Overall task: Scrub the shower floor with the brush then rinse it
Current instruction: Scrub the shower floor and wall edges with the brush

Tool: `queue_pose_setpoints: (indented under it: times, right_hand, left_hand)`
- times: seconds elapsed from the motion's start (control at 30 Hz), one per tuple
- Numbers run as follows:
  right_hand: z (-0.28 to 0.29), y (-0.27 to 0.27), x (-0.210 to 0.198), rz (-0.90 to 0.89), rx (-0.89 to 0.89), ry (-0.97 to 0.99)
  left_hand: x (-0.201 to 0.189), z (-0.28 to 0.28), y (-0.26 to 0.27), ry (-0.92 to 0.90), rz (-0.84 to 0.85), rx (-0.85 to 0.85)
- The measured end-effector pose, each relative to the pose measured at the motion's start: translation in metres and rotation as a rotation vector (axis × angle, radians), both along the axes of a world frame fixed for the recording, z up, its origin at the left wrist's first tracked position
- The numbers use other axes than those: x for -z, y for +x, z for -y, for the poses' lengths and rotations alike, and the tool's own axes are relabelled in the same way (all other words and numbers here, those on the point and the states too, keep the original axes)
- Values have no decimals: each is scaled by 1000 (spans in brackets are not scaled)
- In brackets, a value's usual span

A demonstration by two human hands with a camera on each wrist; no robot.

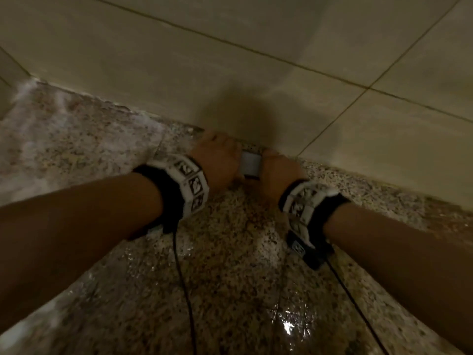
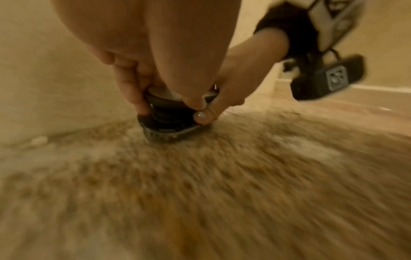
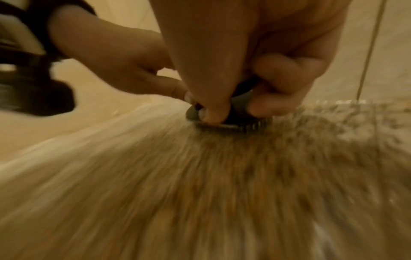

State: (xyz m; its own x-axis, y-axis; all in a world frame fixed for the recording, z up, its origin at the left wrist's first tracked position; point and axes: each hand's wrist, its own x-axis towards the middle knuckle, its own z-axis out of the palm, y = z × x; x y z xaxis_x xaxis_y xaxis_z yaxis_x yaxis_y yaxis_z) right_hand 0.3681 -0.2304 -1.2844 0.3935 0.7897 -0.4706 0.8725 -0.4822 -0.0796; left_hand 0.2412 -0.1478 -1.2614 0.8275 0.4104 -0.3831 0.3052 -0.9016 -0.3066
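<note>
A small scrub brush (image 1: pixel 251 167) with a grey-white top, black body (image 2: pixel 169 112) and short bristles (image 3: pixel 251 127) stands bristles-down on the wet speckled granite shower floor (image 1: pixel 230 265), close to the base of the tiled wall. My left hand (image 1: pixel 220 160) grips its left side, fingers curled round the body (image 2: pixel 133 91). My right hand (image 1: pixel 279 172) grips its right side, thumb and fingers pinching the body (image 3: pixel 213 112). Both wrist views are motion-blurred.
Beige wall tiles (image 1: pixel 256 60) rise straight behind the brush. White soap foam (image 1: pixel 64 139) covers the floor to the left, up to the corner. A water puddle (image 1: pixel 289 329) shines near me. Two black wrist cables (image 1: pixel 181 278) hang over the floor.
</note>
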Motion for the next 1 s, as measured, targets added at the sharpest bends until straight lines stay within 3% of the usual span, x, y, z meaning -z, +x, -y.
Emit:
queue_pose_setpoints:
  times: [0.1,0.23,0.33,0.47,0.57,0.67,0.77,0.87,1.0]
  right_hand:
    - [-23,0,-17,144,-212,-80]
    - [8,-18,-24,17,-406,-83]
    - [34,-19,-18,74,-389,-154]
    - [8,-12,-28,211,-271,-195]
    - [23,-23,-36,129,-297,-233]
    - [70,-39,-30,106,-427,-235]
    - [57,-24,-32,149,-326,-222]
    - [26,-11,-39,249,-261,-221]
    - [68,-40,-42,104,-387,-243]
  left_hand:
    - [-8,-13,20,-35,27,17]
    - [-13,22,1,-75,-88,96]
    - [-13,46,-9,-119,-80,85]
    - [-16,26,20,-196,-19,-57]
    - [-18,42,14,-140,-169,101]
    - [-20,78,-17,-126,-66,198]
    - [-22,68,-4,-218,-88,81]
    - [-19,41,30,-181,-132,-4]
    - [-3,72,3,-255,-134,-27]
